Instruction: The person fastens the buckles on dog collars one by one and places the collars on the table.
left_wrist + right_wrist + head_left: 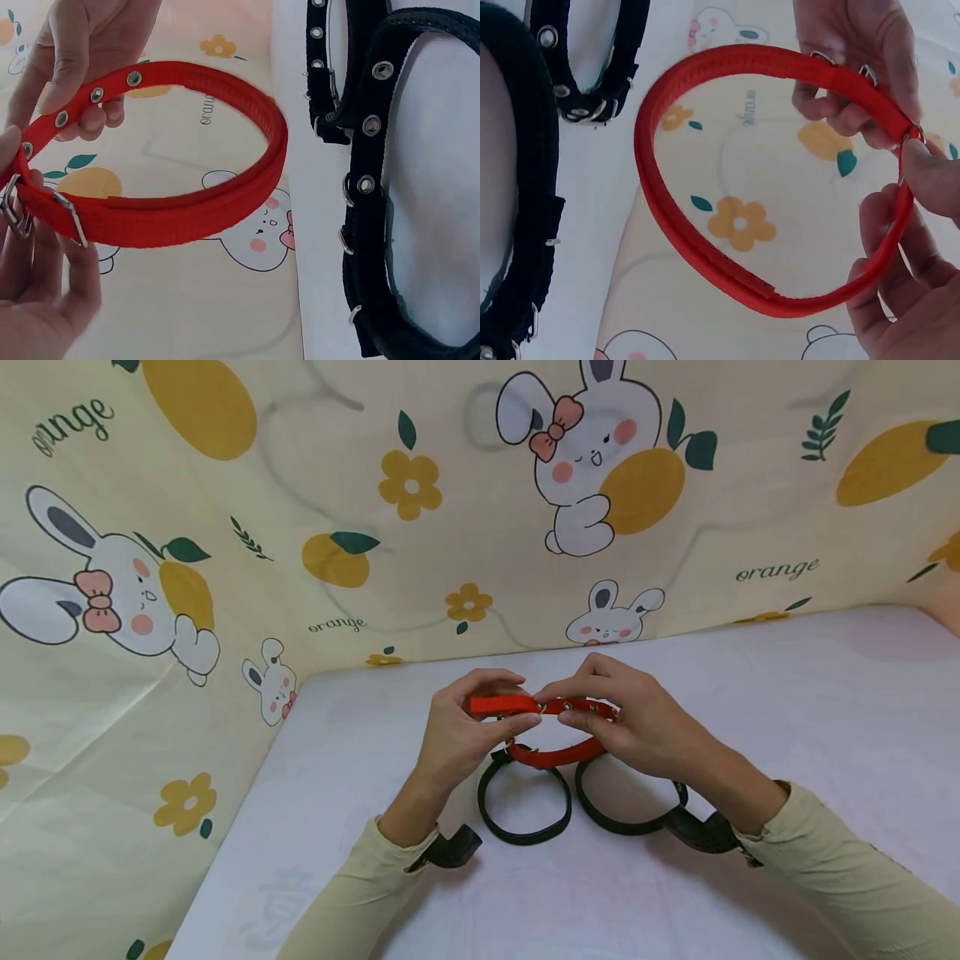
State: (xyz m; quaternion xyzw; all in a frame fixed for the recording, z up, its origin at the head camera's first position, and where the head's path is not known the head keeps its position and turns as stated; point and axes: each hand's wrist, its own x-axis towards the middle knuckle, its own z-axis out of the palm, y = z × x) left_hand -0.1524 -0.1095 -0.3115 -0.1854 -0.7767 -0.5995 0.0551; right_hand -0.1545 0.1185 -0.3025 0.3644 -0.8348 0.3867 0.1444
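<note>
A red collar (558, 757) with metal eyelets is held between both hands, fastened into a loop. My left hand (465, 727) grips its buckle end, where a metal buckle and a ring (73, 219) show in the left wrist view. The eyelet strap is pinched by my right hand (637, 718), its thumb and fingers close to the buckle. In the right wrist view the collar's loop (649, 172) hangs out from the two hands. Below it, two black collars lie looped side by side, one on the left (525, 839) and one on the right (630, 828).
The white tabletop (360, 760) carries the black collars. Behind and to the left rises a cream cloth (427, 560) printed with rabbits, oranges and flowers. Black wrist devices stick out below the left sleeve (453, 847) and the right sleeve (705, 833).
</note>
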